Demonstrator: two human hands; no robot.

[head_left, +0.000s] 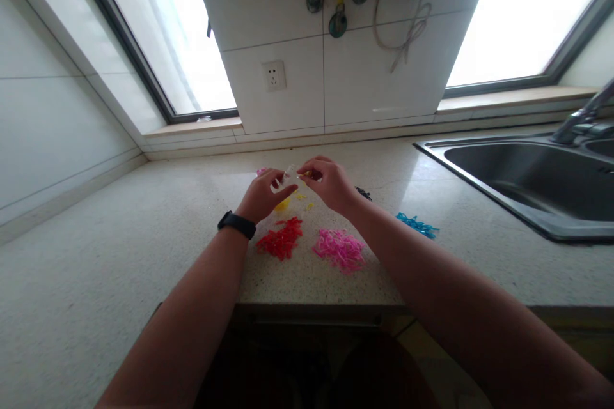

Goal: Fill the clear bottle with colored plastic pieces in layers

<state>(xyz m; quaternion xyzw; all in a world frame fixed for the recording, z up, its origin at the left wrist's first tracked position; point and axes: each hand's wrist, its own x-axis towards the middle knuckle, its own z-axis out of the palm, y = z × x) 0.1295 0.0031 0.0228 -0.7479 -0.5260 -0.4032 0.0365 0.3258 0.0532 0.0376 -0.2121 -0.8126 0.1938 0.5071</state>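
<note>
Above the counter my left hand [265, 193], with a black watch on its wrist, is closed around a small clear plastic bottle [290, 172]. Close to the bottle's mouth, my right hand [327, 180] pinches small yellow bands [306, 174], partly hidden by the fingers. Loose yellow bands [309, 206] and a yellow object [283, 204] lie beneath the hands. Nearer to me are a pile of red bands [282, 239] and a pile of pink bands [339, 250]. Something pink [261, 172] shows behind my left hand.
Blue bands [417, 225] and black bands [363, 193] lie beyond my right forearm. A steel sink [480, 204] with a faucet [580, 118] is set into the counter [144, 255] at the right. A socket [274, 75] and pipes are on the tiled wall.
</note>
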